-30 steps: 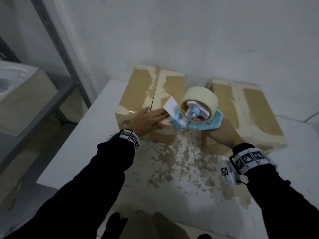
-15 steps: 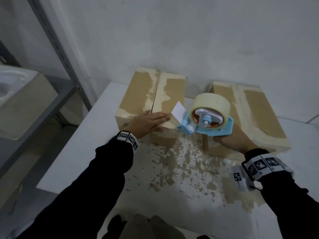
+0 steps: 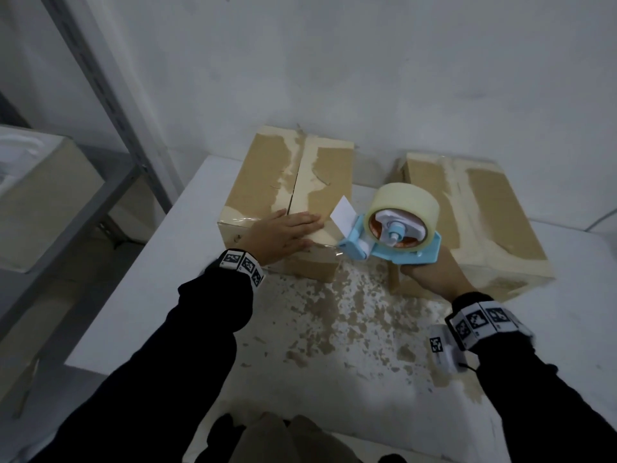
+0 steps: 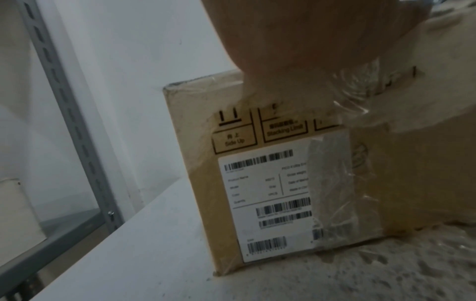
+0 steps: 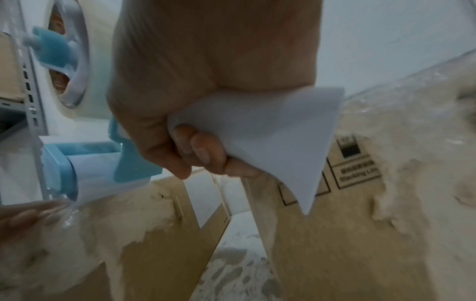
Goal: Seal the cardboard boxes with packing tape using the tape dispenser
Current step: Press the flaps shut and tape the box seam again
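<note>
Two cardboard boxes stand on the white table against the wall. My left hand [image 3: 287,230] lies flat on the front of the left box [image 3: 267,172], fingers straight, pressing clear tape; its palm [image 4: 283,51] covers the box's top front edge, above the labelled front face [image 4: 257,183]. My right hand [image 3: 434,275] grips the handle of the blue tape dispenser [image 3: 394,238], which hovers at that box's front right corner with its roller beside my left fingertips. A short clear strip runs from roller to box. The curled right fingers [image 5: 195,150] wrap the white handle [image 5: 270,132]. The right box [image 3: 494,208] is behind the dispenser.
Grey metal shelving [image 3: 110,105] stands left of the table, with a beige box [image 3: 40,195] on its shelf. The table [image 3: 133,295] has a scuffed brown patch in front of the boxes. A narrow gap separates the two boxes. A thin cable [image 3: 601,218] lies at far right.
The dispenser has shifted slightly right and lower, off the left box's front corner. My left hand has spread flatter across the box top. The boxes have stayed put.
</note>
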The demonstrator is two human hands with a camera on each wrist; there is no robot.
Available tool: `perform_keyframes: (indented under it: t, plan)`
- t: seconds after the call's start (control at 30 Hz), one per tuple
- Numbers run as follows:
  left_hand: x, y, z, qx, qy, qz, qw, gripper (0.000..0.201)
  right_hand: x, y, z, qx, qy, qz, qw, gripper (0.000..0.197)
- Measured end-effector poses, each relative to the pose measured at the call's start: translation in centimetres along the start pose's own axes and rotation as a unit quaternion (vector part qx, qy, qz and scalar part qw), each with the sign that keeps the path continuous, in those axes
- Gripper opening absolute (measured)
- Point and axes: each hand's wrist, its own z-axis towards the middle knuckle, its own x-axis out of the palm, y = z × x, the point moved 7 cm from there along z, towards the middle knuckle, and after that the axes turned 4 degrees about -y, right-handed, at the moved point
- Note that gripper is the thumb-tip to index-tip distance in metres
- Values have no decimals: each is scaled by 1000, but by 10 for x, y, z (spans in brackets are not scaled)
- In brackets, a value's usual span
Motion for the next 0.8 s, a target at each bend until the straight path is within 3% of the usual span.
perform_keyframes:
  t: [0.13, 0.27, 0.33, 0.53, 0.7, 0.8]
  plan:
    - [-2, -5, 1, -37, -56, 6, 998, 69, 5, -4, -2, 24, -2, 6, 1000, 40]
    - [-3, 9, 6, -31, 26, 14, 999, 61, 6, -2, -2, 33, 4, 18, 999, 41]
    - [-6, 18, 7, -31, 55, 26, 998, 56, 12, 2, -2, 13, 16, 12, 1000, 29]
    - [-9, 22, 3, -17, 51, 10, 998, 75, 7, -6, -7, 22, 22, -20, 999, 16]
    - [-10, 23, 8, -12, 25, 2, 1000, 69, -10, -26, -19, 88, 1, -53, 995, 41]
    - [-10, 22, 9, -19, 18, 8, 1000, 78, -8, -23, -17, 78, -3, -46, 996, 38]
